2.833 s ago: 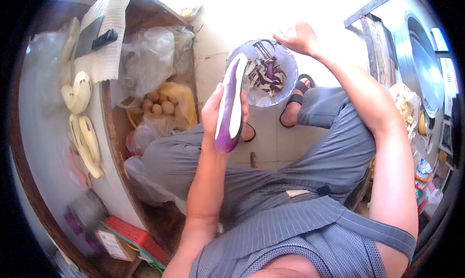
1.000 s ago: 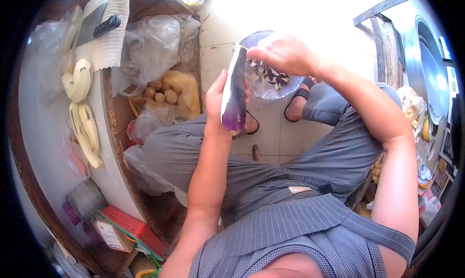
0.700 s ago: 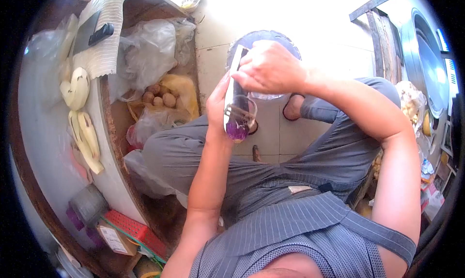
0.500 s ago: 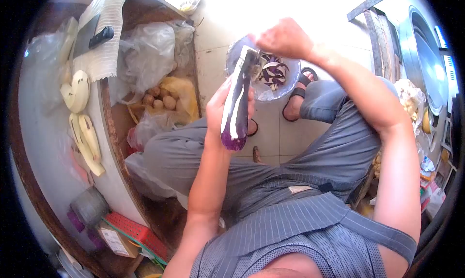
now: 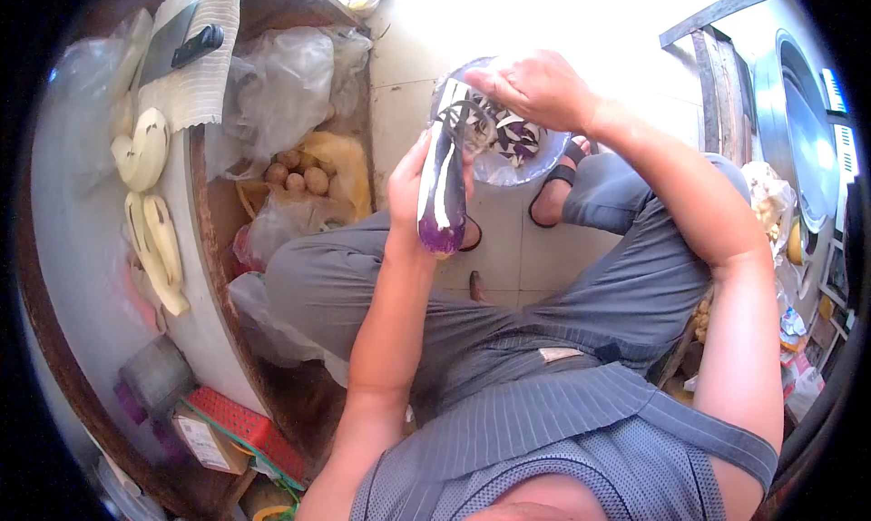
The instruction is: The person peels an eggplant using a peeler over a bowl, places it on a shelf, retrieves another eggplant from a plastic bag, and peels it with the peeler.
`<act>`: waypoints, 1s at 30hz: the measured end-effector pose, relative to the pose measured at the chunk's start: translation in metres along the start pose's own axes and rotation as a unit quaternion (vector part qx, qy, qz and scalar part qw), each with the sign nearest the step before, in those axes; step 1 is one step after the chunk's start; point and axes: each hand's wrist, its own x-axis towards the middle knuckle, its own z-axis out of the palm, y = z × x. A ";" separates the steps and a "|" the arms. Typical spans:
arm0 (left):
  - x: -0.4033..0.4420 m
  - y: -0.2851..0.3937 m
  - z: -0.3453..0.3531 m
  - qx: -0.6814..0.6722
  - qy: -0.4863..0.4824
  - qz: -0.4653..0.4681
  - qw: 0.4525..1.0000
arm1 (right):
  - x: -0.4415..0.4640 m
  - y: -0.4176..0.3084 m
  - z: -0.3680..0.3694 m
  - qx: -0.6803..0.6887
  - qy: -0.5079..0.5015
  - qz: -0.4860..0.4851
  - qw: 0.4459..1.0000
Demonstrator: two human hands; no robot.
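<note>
An eggplant (image 5: 439,190) stands almost lengthwise before me, dark purple with pale peeled strips. Around its side wraps my left hand (image 5: 408,181), closed. At its far end, my right hand (image 5: 540,90) is closed on a peeler (image 5: 458,114), whose thin dark frame lies across the skin; the fingers hide most of it. Below both hands, a bowl lined with clear plastic (image 5: 517,172) sits on the floor with purple and white peelings (image 5: 519,140) inside.
Peeled eggplants (image 5: 154,240) lie on the left counter, near a cleaver (image 5: 195,44) on a ridged sheet. Under it are potatoes (image 5: 304,181) in a yellow bag and a red basket (image 5: 245,435). Metal basins (image 5: 798,131) stand at right.
My right hand has come down and nearer along the eggplant, and the peeler now crosses its upper part. Another pale strip shows. The eggplant has shifted slightly up in view.
</note>
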 end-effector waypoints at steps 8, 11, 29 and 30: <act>0.011 -0.008 -0.013 0.005 0.037 0.088 0.995 | 0.004 -0.057 -0.025 0.540 -0.254 0.223 0.771; 0.013 -0.005 -0.011 -0.047 0.031 0.088 0.995 | 0.003 -0.052 -0.025 0.612 -0.288 0.288 0.678; 0.008 -0.011 0.004 0.113 0.081 0.109 0.984 | 0.012 -0.045 -0.023 0.183 0.043 -0.042 0.981; 0.004 -0.009 0.004 0.091 0.056 0.068 0.992 | 0.010 -0.038 -0.012 0.186 0.036 -0.042 0.981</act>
